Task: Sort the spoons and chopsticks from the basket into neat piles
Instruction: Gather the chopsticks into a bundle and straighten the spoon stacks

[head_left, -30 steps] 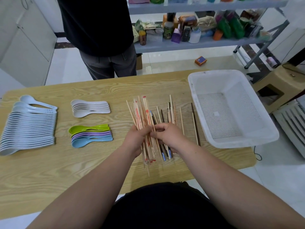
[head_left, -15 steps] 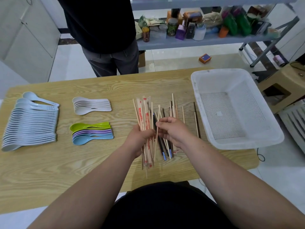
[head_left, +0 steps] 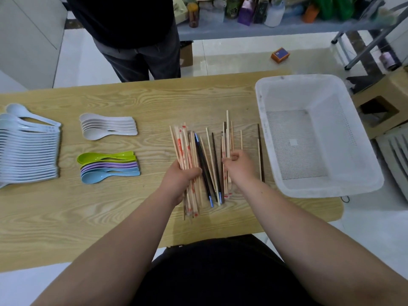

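Observation:
My left hand (head_left: 181,180) grips a bundle of light wooden chopsticks with red print (head_left: 184,149) over the wooden table (head_left: 66,208). My right hand (head_left: 240,166) pinches one light chopstick (head_left: 227,129) among the loose chopsticks (head_left: 217,164), some dark with blue tips. The white basket (head_left: 366,138) stands at the right with nothing in it. Spoons lie in three piles on the left: pale blue (head_left: 28,149), cream (head_left: 106,128), and green, purple and blue (head_left: 108,167).
A person in dark clothes (head_left: 132,40) stands beyond the table's far edge. Behind is a shelf with bottles and packets (head_left: 265,12). A small orange box (head_left: 280,54) lies on the floor. A stool (head_left: 379,107) stands right of the basket.
My hands have drawn apart: the right moved off the bundle to the loose chopsticks on the right and pinched one. The left keeps hold of the bundle.

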Motion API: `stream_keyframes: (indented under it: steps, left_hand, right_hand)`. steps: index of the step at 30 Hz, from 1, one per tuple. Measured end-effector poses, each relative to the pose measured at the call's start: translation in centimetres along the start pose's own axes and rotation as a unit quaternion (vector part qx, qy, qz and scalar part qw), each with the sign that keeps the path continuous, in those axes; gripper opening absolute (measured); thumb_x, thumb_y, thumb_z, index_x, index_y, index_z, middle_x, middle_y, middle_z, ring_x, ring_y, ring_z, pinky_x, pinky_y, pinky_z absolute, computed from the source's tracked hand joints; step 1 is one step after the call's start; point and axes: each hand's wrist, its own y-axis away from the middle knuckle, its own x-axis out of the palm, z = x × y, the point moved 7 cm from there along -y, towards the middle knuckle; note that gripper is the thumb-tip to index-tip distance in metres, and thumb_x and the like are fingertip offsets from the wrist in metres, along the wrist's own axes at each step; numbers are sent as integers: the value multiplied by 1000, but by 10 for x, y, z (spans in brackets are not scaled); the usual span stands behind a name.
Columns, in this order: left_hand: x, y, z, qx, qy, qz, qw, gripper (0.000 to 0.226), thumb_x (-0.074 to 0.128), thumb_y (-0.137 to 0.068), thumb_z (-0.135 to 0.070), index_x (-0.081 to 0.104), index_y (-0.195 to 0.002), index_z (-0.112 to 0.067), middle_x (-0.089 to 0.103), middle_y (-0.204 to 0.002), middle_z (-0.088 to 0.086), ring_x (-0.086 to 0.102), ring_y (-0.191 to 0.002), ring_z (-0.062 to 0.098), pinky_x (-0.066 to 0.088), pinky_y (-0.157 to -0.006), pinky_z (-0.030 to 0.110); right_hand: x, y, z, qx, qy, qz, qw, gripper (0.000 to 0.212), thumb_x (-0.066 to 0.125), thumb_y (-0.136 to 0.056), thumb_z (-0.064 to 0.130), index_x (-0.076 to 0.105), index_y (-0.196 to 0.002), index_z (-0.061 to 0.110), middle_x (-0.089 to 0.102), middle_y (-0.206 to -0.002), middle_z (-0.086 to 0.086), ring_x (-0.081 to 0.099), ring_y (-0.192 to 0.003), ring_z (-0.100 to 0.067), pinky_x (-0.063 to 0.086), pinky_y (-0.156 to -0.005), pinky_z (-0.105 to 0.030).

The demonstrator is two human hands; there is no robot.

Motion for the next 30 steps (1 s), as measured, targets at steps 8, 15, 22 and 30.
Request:
stream_keyframes:
  steps: [8,15,22,30]
  left_hand:
    - [-6,-12,27,-42,13,-25,999,30,75,-80,-7,62,-107,-8,72,-91,11,70,-80,24,56,-73,38]
    - [-9,-11,28,-49,17,-30,998,46,77,-63,-18,61,-105,-6,70,-88,13,68,-77,25,56,-73,39]
    - [-12,-14,28,-51,6,-22,998,52,78,-61,-21,62,-108,-8,71,-93,12,69,-84,27,58,-86,46]
    - [-20,-12,20,-44,13,-10,999,45,79,-67,-15,62,-108,-10,70,-94,11,69,-89,30,56,-91,51]
  right_hand:
    - [-9,-43,-43,35,174,-29,984,60,71,-89,42,49,-137,15,55,-134,-10,60,-115,-32,56,-92,-48]
    - [0,-51,-38,27,181,-16,983,61,73,-84,52,52,-130,17,55,-125,-6,61,-107,-28,53,-82,-35]
    - [-5,-55,-38,34,229,-16,973,21,64,-91,15,60,-111,16,63,-109,-5,62,-80,-21,40,-53,-23]
    - [-8,-44,-36,61,255,4,965,22,62,-95,16,58,-116,10,66,-107,-9,60,-77,-21,43,-53,-26]
